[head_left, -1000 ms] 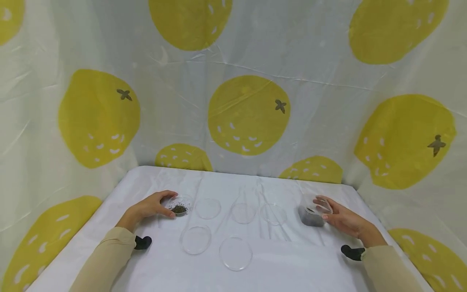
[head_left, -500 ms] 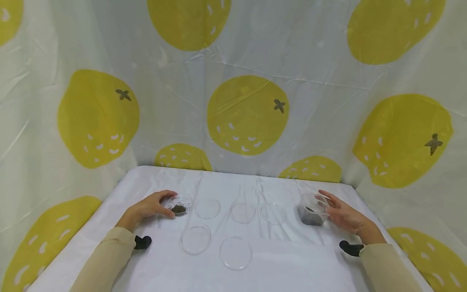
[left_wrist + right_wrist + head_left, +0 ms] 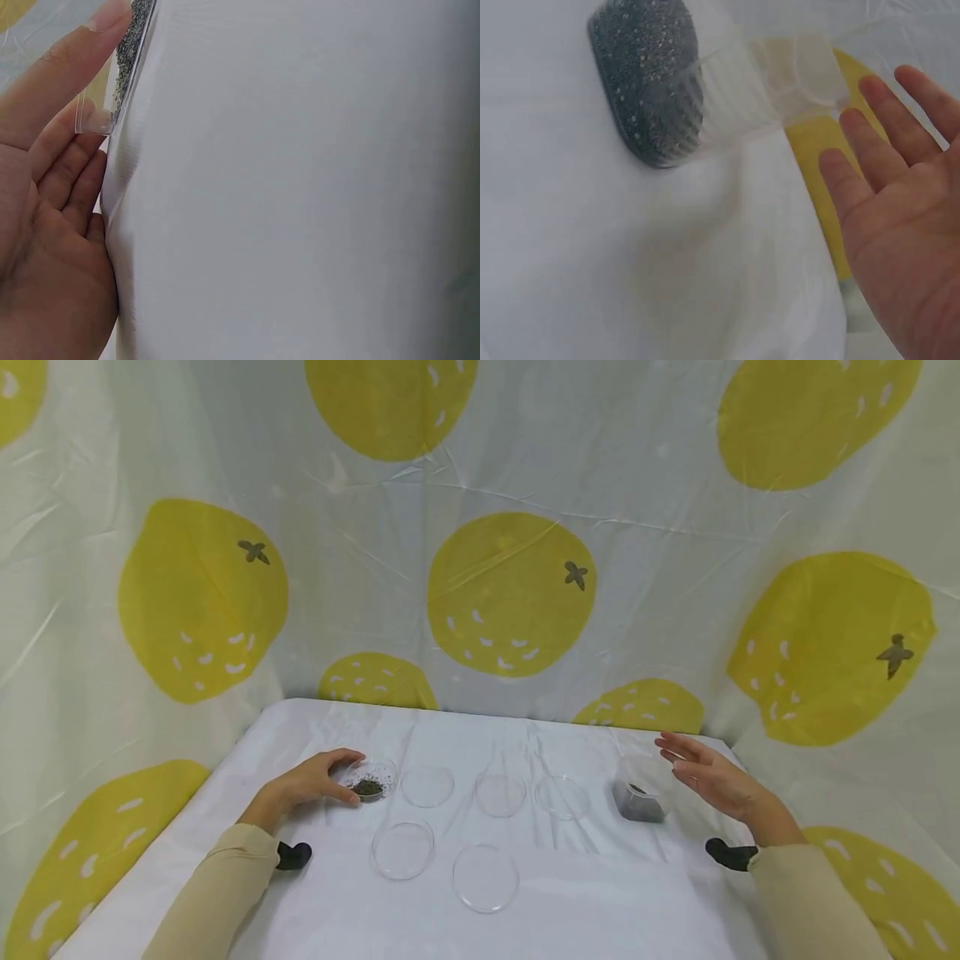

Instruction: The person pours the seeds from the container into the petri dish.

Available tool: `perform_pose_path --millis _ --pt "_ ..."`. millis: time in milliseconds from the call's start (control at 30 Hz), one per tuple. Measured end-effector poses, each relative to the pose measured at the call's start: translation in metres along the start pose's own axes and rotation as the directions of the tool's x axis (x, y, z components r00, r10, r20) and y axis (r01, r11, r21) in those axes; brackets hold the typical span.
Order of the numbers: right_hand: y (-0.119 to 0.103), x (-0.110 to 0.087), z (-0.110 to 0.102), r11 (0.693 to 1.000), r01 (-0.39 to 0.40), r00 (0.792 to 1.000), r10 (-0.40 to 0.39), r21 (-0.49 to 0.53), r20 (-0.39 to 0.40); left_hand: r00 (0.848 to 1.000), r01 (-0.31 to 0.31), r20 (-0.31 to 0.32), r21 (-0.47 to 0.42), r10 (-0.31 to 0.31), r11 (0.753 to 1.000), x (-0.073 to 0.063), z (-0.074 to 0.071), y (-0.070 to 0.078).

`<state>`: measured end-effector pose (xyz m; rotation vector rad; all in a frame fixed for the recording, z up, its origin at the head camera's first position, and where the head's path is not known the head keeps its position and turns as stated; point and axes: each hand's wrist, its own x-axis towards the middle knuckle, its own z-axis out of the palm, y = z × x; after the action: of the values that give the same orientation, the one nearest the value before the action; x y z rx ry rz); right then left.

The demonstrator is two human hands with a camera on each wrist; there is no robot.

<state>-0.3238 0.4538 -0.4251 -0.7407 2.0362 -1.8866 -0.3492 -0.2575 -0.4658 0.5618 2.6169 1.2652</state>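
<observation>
At the table's left side, my left hand (image 3: 311, 779) grips a small clear round dish (image 3: 391, 771) from its left, thumb on the near side and fingers on the far side. Dark, greenish-brown grains (image 3: 367, 788) are heaped and scattered in it; the left wrist view shows the grains (image 3: 129, 64) along its bottom. On the right stands a clear plastic tub (image 3: 640, 802), its lower part filled with dark grey granules (image 3: 649, 79). My right hand (image 3: 716, 781) hovers just right of the tub with fingers extended, palm towards it, holding nothing.
Several clear round dishes or lids lie between the hands: a back row with a left one (image 3: 427, 787), a middle one (image 3: 501, 796) and a right one (image 3: 562, 797), plus two nearer, one left (image 3: 402, 851) and one right (image 3: 485, 878). A lemon-print curtain (image 3: 660, 610) encloses the white-covered table (image 3: 585, 902).
My right hand has let go of the tub's rim and moved up and to the right, its fingers straightening. The tub stays in place. My left hand keeps its grip on the dish.
</observation>
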Motion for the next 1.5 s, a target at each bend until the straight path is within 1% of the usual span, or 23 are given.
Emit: perform_pose_path --millis 33,133,200,267,400,467,567,667,800,867,1067,1200,1500 --pt "-0.002 0.002 0.0 1.0 0.021 1.0 -0.021 0.013 0.012 1.0 0.007 -0.002 -0.002 -0.007 1.0 0.0 0.0 0.0" --pt "-0.01 0.011 0.002 0.996 0.07 0.996 -0.074 0.06 0.055 1.0 0.004 -0.002 0.016 -0.004 1.0 0.002 0.0 -0.001" --pt "-0.015 0.017 0.005 0.995 0.085 0.994 -0.088 0.056 0.067 1.0 0.004 -0.006 0.016 -0.004 1.0 0.003 0.0 -0.001" --pt "-0.021 0.022 0.009 0.997 0.077 0.995 -0.078 0.022 0.063 1.0 0.007 -0.007 0.017 -0.007 1.0 0.004 0.0 0.0" --pt "-0.033 0.034 0.019 0.994 0.016 1.0 -0.014 -0.105 0.019 1.0 0.01 -0.002 0.016 -0.01 1.0 0.003 -0.001 -0.001" --pt "-0.038 0.041 0.023 0.988 -0.007 1.0 0.009 -0.156 0.014 1.0 0.007 -0.001 0.017 -0.007 1.0 0.002 -0.001 -0.001" --pt "-0.046 0.051 0.029 0.982 -0.01 0.999 0.016 -0.189 0.029 1.0 -0.005 0.0 0.017 0.005 1.0 0.003 -0.002 -0.002" --pt "-0.052 0.061 0.037 0.983 0.015 0.998 -0.004 -0.184 0.059 1.0 -0.011 0.001 0.012 0.011 1.0 0.004 -0.002 -0.001" --pt "-0.055 0.075 0.048 0.982 0.04 0.995 -0.024 -0.182 0.093 1.0 -0.008 0.008 0.003 0.008 1.0 0.004 -0.002 0.0" --pt "-0.055 0.083 0.054 0.98 0.039 0.995 -0.02 -0.193 0.098 1.0 -0.007 0.012 0.002 0.007 1.0 0.004 -0.002 0.0" --pt "-0.058 0.105 0.078 0.978 -0.006 0.996 0.025 -0.21 0.086 1.0 -0.005 0.007 0.001 0.005 1.0 0.001 -0.003 0.001" --pt "-0.061 0.117 0.094 0.982 -0.026 0.994 0.045 -0.188 0.099 1.0 0.006 0.012 -0.011 -0.006 1.0 0.001 -0.004 0.002" --pt "-0.058 0.144 0.125 0.989 -0.033 0.99 0.053 -0.147 0.133 1.0 0.024 0.006 -0.017 -0.024 1.0 0.001 -0.003 0.003"
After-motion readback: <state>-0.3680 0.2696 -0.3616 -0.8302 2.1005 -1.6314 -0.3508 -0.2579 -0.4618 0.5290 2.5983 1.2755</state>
